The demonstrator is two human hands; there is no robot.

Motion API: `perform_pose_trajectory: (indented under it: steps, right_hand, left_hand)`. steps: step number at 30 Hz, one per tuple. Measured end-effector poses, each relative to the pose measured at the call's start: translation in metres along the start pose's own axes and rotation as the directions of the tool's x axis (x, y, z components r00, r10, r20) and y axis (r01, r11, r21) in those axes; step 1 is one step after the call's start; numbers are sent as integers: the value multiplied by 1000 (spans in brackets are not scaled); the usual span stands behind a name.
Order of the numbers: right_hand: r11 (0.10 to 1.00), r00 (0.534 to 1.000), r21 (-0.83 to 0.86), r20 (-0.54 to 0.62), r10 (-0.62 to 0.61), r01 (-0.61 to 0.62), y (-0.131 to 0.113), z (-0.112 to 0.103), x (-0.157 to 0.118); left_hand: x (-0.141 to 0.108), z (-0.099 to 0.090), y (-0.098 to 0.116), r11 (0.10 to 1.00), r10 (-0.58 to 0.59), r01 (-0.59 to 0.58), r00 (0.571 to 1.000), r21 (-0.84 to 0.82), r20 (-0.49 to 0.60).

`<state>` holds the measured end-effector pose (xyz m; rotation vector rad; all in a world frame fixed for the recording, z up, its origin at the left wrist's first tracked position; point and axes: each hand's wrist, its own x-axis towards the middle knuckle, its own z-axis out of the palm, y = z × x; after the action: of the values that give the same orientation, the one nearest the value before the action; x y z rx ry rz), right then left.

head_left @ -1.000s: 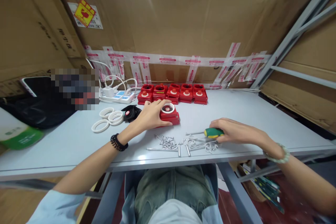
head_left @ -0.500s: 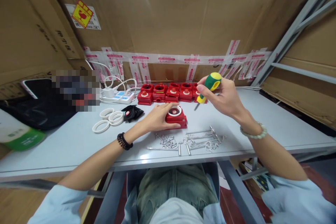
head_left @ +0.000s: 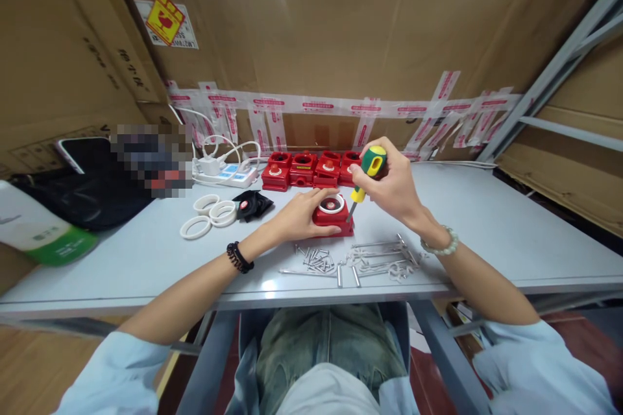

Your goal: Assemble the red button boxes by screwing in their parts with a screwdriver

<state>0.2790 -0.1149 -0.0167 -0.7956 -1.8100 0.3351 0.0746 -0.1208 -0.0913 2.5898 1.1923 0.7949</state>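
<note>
My left hand [head_left: 304,214] grips a red box-shaped housing [head_left: 335,224] from its left side, fingers behind it and thumb along its front. A white ring [head_left: 331,203] surrounds the round dark opening on top of the housing. In my right hand [head_left: 392,181] is a screwdriver [head_left: 372,165] with a green and yellow handle, tilted so that its shaft points down and left. Its tip meets the right edge of the housing; whether it sits in a screw is too small to tell. Loose screws [head_left: 318,260] lie in front of the housing.
Several similar red housings [head_left: 302,170] stand in a row at the back. Left lie white rings [head_left: 195,227] and a black bag [head_left: 256,205], near a power strip [head_left: 228,175]. Metal rods [head_left: 379,256] lie front right. A phone [head_left: 85,154] rests far left before cardboard walls.
My right hand has come down and left, bringing the screwdriver tip to the housing's right edge. My left hand keeps its grip. The whole view has shifted slightly.
</note>
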Motion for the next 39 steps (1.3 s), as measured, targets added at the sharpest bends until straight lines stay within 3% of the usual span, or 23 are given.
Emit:
perform_pose_trajectory:
  steps: [14, 39]
  right_hand:
    - [996, 996, -90, -78, -36, 29, 1, 0, 2]
    - [991, 998, -127, -44, -40, 34, -6, 3, -1]
  left_hand:
    - [0, -2, 3, 1000, -22, 22, 1000, 12, 2]
    - [0, -1, 3, 1000, -10, 10, 1000, 17, 8]
